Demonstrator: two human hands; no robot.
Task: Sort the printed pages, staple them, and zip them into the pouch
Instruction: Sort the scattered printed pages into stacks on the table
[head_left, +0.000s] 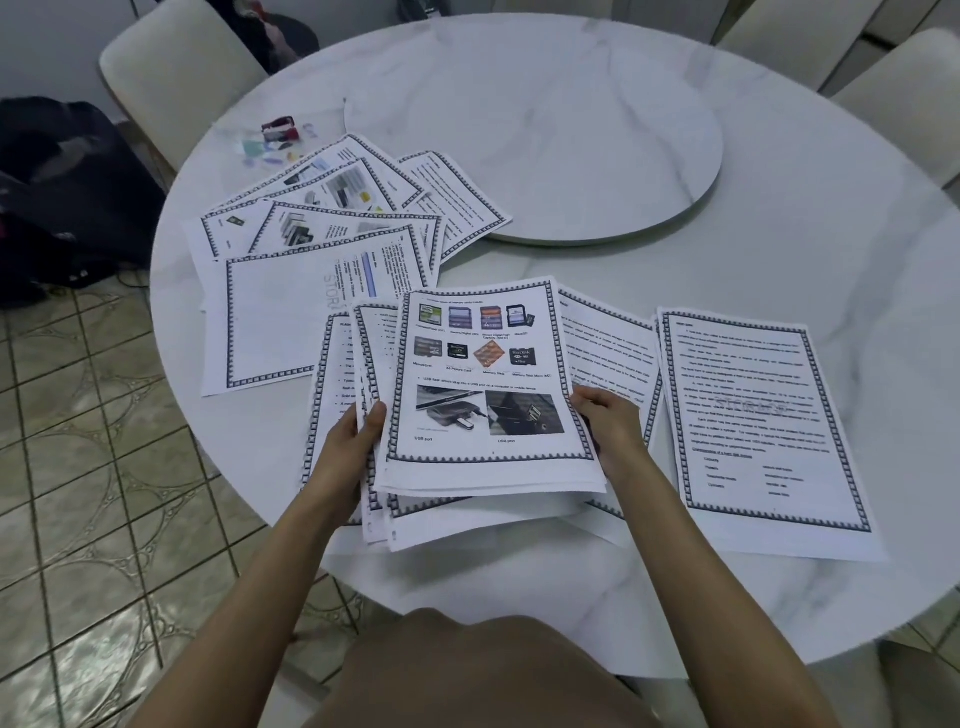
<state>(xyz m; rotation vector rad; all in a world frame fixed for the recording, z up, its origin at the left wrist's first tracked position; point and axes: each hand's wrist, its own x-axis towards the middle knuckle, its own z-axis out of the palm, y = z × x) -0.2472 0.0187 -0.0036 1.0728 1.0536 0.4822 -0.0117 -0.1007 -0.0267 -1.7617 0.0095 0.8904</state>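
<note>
A small stack of printed pages (488, 384), topped by a sheet with memory-card and USB pictures, is held between both hands near the table's front edge. My left hand (353, 441) grips its left edge; my right hand (610, 423) grips its right edge. More bordered pages lie fanned beneath the stack. A text page (758, 415) lies flat to the right. A loose spread of pages (332, 228) covers the left of the table. A red and white stapler (280, 130) sits on a clear pouch (267, 150) at the far left.
The round white marble table (727, 260) carries a raised turntable (545, 130) at its centre. Pale chairs stand at the back left (171, 67) and right. A dark bag (57, 192) lies on the tiled floor to the left.
</note>
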